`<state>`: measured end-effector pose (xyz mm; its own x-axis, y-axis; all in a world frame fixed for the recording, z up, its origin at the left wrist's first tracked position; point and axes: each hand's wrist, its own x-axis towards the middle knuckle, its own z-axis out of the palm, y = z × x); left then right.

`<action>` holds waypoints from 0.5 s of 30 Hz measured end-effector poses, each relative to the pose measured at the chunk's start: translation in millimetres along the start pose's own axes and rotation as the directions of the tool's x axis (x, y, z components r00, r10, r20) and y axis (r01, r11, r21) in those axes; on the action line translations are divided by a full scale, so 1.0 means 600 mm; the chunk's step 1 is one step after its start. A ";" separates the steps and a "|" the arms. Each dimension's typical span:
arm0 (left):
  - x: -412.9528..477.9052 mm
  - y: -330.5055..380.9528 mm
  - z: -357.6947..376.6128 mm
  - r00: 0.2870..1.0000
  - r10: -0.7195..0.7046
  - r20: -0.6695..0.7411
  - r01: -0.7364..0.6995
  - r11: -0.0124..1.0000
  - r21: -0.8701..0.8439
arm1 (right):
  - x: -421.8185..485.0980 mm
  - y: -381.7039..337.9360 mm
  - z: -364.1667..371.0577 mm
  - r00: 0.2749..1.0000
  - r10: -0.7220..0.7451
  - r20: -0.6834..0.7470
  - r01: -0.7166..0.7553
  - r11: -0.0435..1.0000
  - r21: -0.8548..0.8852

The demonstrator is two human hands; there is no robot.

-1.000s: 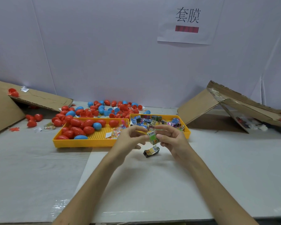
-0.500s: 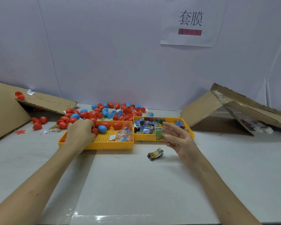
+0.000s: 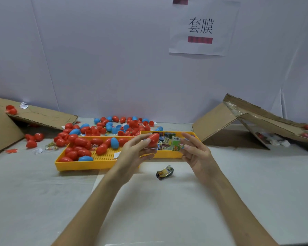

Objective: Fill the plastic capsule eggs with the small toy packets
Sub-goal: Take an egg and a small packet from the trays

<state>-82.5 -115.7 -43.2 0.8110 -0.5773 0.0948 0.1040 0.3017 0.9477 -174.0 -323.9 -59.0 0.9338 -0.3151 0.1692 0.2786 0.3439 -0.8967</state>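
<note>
Hands are held up close together, apart from each other, above the white table (image 3: pixel 158 210), in front of two yellow plastic trays. A red plastic capsule egg (image 3: pixel 153 139) is gripped at the fingertips of the left hand (image 3: pixel 132 153), with the thumb under it and the fingers curled over it; the egg looks to be in one piece. A small green toy packet (image 3: pixel 176 144) is pinched between the thumb and forefinger of the right hand (image 3: pixel 197 157), while the other fingers are spread loosely. Egg and packet are held near each other but not touching. A second toy packet, dark and yellow and crumpled (image 3: pixel 164 173), is left lying on the table just below the hands. The left yellow tray (image 3: pixel 82 166) is partly filled with red eggs and a few blue eggs (image 3: pixel 114 142), set against its left and far sides. The right yellow tray (image 3: pixel 167 155), touching the first, is filled with colourful toy packets. A loose heap of red and blue eggs (image 3: pixel 114 126) is scattered on the table behind the trays, against the white wall. Flattened brown cardboard (image 3: pixel 43 116) is propped at the left, and an opened brown cardboard box (image 3: pixel 215 121) at the right. A white paper sign (image 3: pixel 201 29) is fixed to the wall.
</note>
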 end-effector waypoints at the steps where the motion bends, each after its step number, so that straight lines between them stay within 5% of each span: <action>1: -0.002 -0.008 0.001 0.999 -0.034 0.006 0.034 0.998 -0.048 | 0.000 0.000 0.001 1.000 0.000 0.003 0.000 1.000 -0.002; 6: -0.013 -0.020 -0.002 0.986 -0.153 0.066 0.166 0.950 -0.264 | -0.002 0.001 0.005 1.000 0.001 0.014 0.000 0.999 -0.036; 15: -0.019 -0.025 0.004 0.992 -0.092 0.091 0.117 0.940 -0.321 | -0.007 -0.004 0.011 1.000 0.004 0.005 -0.004 0.998 -0.059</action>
<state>-94.6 -115.4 -57.8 0.7423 -0.6692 0.0342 0.3776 0.4599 0.8037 -177.4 -317.8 -54.8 0.9360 -0.3096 0.1677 0.2615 0.2921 -0.9200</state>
